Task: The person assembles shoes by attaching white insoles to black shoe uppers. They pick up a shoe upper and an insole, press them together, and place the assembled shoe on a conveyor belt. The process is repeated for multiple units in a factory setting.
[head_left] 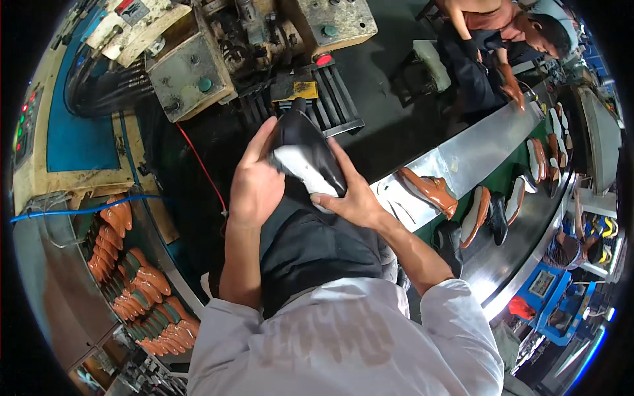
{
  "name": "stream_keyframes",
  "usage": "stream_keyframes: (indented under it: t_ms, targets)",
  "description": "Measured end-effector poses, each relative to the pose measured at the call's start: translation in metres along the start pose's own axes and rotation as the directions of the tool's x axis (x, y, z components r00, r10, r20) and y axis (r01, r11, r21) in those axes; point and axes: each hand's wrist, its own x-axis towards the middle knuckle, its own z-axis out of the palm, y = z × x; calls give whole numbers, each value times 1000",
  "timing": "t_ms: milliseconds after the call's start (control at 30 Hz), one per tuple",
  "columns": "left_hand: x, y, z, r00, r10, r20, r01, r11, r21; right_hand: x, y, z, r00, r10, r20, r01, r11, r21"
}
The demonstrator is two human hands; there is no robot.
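Note:
A black shoe [300, 142] with a white area along its near, lower side is between my hands, tilted, in front of the machine. My left hand [256, 188] closes around its left side, fingers reaching toward the upper end. On the right side my right hand [358, 197] grips it, thumb pressed on the white part and fingers stretched along the far side. The underside of the shoe is partly hidden. Just beyond its upper end sits the machine's yellow-marked block [297, 89], close to a slatted metal rack [338, 99].
Grey control boxes [191, 82] with buttons flank the machine. At right, a metal bench [462, 155] bears a brown shoe [432, 190] and white soles, beside a conveyor of several shoes. Orange shoe lasts [148, 284] fill a rack at left. A co-worker [489, 59] sits far right.

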Motion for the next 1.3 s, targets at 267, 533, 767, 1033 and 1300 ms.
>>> stream_keyframes:
  t_ms: [267, 533, 767, 1033, 1300]
  targets:
    - [-44, 10, 40, 972, 72, 222, -230, 455, 860, 5, 66, 36, 939, -343, -11, 335, 924, -186]
    - [-47, 0, 25, 958, 73, 277, -285, 342, 895, 0, 72, 46, 910, -415, -19, 395, 878, -269]
    - [-15, 21, 9, 992, -8, 122, -61, 835, 546, 20, -2, 2, 983, -99, 157, 121, 983, -138]
    - [-21, -73, -17, 986, -16, -169, 40, 990, 136, -1, -14, 14, 936, 263, 234, -330, 422, 844]
    - [-21, -94, -13, 953, 144, -267, 85, 718, 691, 15, -6, 17, 959, 270, -83, -260, 959, 114]
